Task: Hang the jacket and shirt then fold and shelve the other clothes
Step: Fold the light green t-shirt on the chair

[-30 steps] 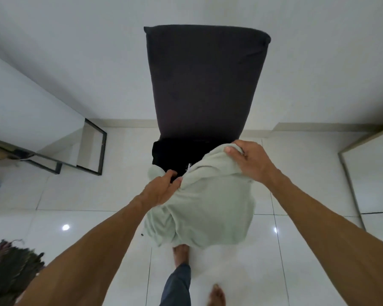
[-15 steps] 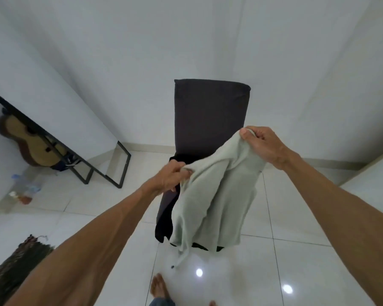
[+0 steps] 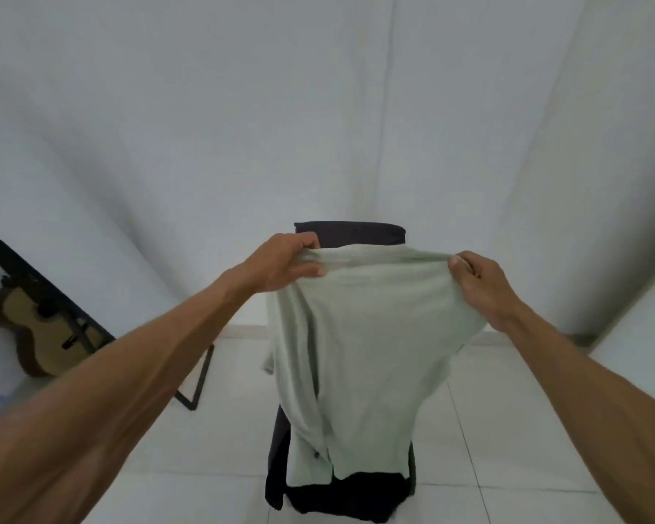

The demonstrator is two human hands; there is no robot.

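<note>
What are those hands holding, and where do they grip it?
A pale green shirt, held by its top edge: left hand at one end, right hand at the other.

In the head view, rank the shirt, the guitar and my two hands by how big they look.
1. shirt, by far
2. guitar, though farther off and partly hidden
3. left hand and right hand: alike, so not ranked

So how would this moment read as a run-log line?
pale green shirt: held up, hanging | left hand: grips top edge | right hand: grips top edge | behind: dark chair
</note>
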